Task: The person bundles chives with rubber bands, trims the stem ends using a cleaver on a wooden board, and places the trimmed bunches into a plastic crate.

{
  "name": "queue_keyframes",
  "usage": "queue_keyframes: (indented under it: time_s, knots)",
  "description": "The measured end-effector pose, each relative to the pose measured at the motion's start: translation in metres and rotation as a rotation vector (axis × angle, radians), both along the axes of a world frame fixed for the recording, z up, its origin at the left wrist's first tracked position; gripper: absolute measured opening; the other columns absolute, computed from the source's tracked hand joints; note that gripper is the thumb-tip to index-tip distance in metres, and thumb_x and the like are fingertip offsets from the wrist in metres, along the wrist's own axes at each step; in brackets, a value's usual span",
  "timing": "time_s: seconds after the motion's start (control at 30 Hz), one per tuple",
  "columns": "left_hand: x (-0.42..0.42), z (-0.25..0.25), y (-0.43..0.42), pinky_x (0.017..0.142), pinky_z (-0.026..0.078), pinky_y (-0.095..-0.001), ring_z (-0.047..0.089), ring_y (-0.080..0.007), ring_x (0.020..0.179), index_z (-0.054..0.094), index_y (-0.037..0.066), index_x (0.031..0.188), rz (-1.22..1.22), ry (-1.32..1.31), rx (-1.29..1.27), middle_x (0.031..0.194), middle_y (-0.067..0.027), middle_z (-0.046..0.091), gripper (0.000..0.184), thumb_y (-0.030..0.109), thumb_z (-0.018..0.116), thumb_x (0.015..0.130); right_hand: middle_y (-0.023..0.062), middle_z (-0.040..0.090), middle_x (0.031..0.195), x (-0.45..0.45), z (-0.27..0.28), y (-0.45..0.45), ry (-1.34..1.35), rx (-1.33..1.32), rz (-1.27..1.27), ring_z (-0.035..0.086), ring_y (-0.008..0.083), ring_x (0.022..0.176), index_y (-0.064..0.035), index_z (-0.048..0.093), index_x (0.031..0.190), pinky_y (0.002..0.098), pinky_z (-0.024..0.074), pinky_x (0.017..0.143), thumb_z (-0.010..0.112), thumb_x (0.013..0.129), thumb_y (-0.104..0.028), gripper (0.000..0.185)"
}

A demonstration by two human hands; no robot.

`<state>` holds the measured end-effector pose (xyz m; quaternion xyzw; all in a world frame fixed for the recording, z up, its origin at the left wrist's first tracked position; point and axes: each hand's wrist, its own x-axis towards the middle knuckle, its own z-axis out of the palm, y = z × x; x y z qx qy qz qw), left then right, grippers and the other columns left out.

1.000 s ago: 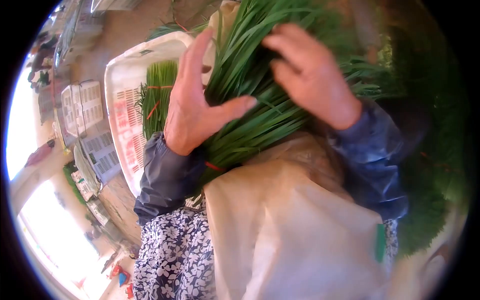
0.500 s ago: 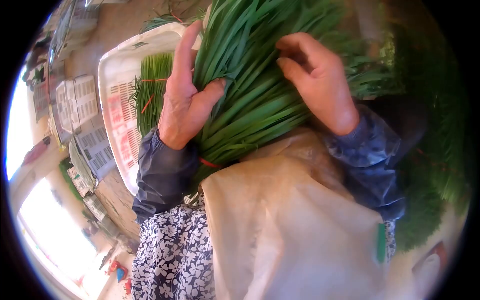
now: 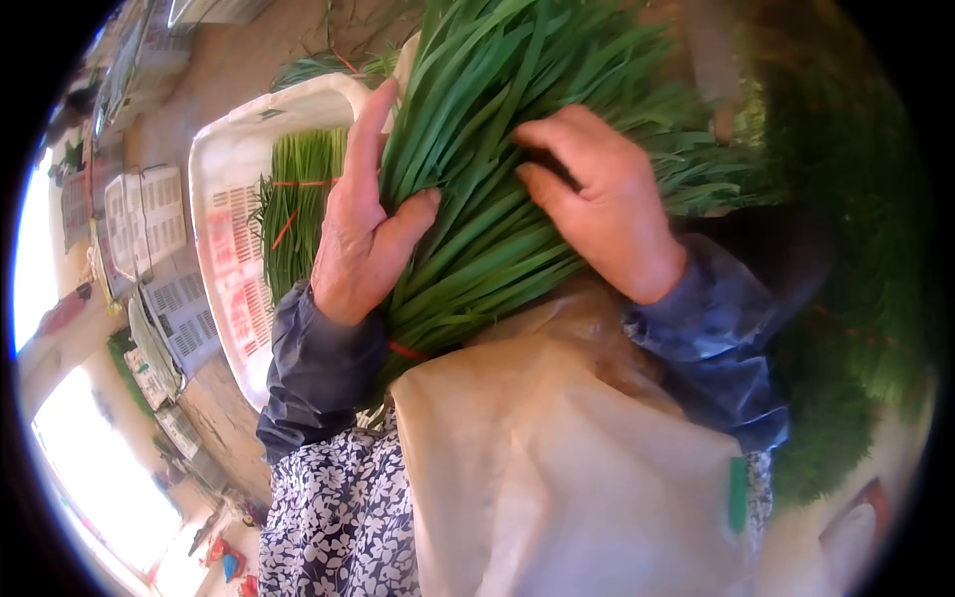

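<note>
A large mass of long green leaves [image 3: 497, 189] lies across the lap on a beige apron [image 3: 577, 448]. Near its lower left end a red band [image 3: 406, 350] shows. Against the left side of the leaves rests my left hand [image 3: 360, 214], thumb and fingers spread apart. My right hand [image 3: 607, 194] is over the right part of the leaves, fingers curled, with a gap between thumb and forefinger; nothing shows between them.
To the left stands a white plastic crate [image 3: 214, 214] holding a green bundle [image 3: 298, 204] tied with red bands. More crates [image 3: 147, 219] stand farther left. Dark green foliage [image 3: 836, 328] fills the right side. Loose greens [image 3: 318, 68] lie beyond the crate.
Over the last half second my right hand has moved down and left over the leaves. My left hand has gone slightly down, still spread. Earlier, it came against the leaves.
</note>
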<state>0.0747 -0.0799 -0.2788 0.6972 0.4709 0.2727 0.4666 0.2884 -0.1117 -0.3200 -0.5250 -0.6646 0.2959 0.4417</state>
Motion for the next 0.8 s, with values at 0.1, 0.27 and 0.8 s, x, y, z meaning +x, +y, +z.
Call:
queue_keyframes:
  time_s: [0.1,0.27,0.8]
  knots:
    - [-0.003,0.008,-0.002,0.106,0.037,-0.0382,0.044,-0.0286,0.131,0.021,0.003,0.152,0.024,0.099,0.034,0.147,-0.0189,0.039,0.094,0.002,0.071,0.072,0.0132,0.058,0.096,-0.006,0.014,-0.005,-0.338,0.097,-0.003,0.060,0.0325,0.089,-0.0011,0.062,0.097,0.0357,0.0519,0.075,0.069,0.071,0.000,0.027]
    - [-0.050,0.047,-0.011,0.107,0.037,-0.0460,0.043,-0.0353,0.132,0.019,-0.007,0.149,-0.141,0.539,0.168,0.147,-0.0241,0.038,0.119,0.024,0.087,0.056,0.0147,0.058,0.100,-0.003,0.049,-0.025,-0.387,0.208,0.089,0.059,0.0336,0.095,0.0012,0.061,0.098,0.0377,0.0523,0.079,0.070,0.067,-0.005,0.032]
    - [-0.032,0.032,-0.024,0.106,0.039,-0.0456,0.047,-0.0408,0.129,0.053,0.006,0.134,-0.332,0.447,0.474,0.142,-0.0202,0.047,0.074,0.008,0.079,0.065,0.0158,0.061,0.090,0.018,-0.006,-0.003,-0.264,0.043,0.088,0.061,0.0378,0.085,0.0004,0.063,0.094,0.0410,0.0496,0.072,0.057,0.075,0.005,0.020]
